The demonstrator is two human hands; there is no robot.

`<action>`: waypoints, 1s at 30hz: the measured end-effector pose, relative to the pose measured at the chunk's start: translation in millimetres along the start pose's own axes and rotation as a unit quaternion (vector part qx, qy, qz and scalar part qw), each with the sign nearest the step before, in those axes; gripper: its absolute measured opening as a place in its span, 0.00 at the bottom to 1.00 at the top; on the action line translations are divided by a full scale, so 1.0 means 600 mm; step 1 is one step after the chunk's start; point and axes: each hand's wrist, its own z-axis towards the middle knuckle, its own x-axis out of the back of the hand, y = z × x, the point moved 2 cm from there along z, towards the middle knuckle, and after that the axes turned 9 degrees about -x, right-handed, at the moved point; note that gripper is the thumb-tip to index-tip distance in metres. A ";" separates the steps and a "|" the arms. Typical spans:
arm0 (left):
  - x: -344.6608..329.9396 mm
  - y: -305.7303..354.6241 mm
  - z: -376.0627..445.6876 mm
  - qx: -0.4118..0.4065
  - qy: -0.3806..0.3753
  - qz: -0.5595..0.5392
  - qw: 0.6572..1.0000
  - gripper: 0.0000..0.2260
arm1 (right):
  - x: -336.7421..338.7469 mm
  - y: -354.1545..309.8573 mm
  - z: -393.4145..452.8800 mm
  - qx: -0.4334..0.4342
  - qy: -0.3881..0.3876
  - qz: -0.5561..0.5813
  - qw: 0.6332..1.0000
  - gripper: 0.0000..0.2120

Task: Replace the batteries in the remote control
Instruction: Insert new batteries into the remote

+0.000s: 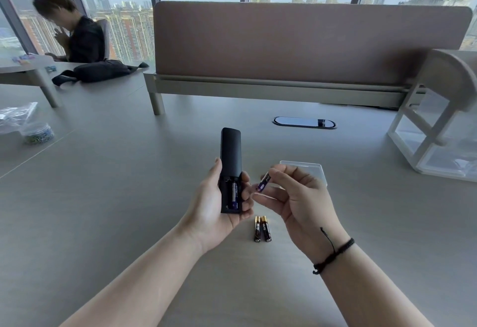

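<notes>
Left hand grips remote, one battery seated; right hand pinches purple battery beside it.

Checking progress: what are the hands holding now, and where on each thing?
Left hand grips the remote control around its lower, open end. Right hand pinches a purple battery near its middle.

The remote control is matt black plastic, and the battery pinched beside it has a glossy purple wrapper like the one seated in its open compartment. The two batteries lying near on the table, a smooth matt grey top, are shiny black with gold metallic ends. Further right lies a clear plastic lid, and behind stands a divider covered in dull brownish cloth.
</notes>
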 end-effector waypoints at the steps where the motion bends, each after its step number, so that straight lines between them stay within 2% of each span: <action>1: 0.000 0.000 0.000 0.000 0.001 0.001 1.000 0.25 | 0.001 -0.001 0.001 -0.007 0.008 0.004 1.000 0.03; 4: 0.000 -0.002 0.000 0.001 0.002 0.007 1.000 0.25 | 0.004 0.000 0.004 -0.021 0.036 -0.014 0.999 0.05; 8: 0.000 -0.001 0.000 0.003 0.003 0.003 1.000 0.25 | 0.006 0.008 0.007 -0.035 0.035 -0.029 0.998 0.10; 11: -0.001 -0.001 0.000 0.000 0.005 0.004 1.000 0.25 | 0.006 0.009 0.008 -0.018 0.006 -0.059 0.998 0.10; 14: 0.001 -0.001 0.002 -0.003 0.017 0.013 1.000 0.26 | 0.001 0.010 0.005 0.025 -0.041 -0.124 0.991 0.02; 18: -0.002 0.001 0.000 -0.013 0.037 0.019 0.999 0.26 | -0.005 0.017 0.001 0.065 -0.057 -0.220 0.972 0.07; 23: -0.010 -0.002 -0.003 -0.017 0.037 0.037 0.998 0.24 | -0.011 0.028 -0.006 0.114 -0.015 -0.379 0.918 0.08; 30: -0.018 -0.009 -0.011 -0.019 0.010 0.103 0.994 0.26 | -0.010 0.027 -0.008 0.196 0.027 -0.361 0.912 0.09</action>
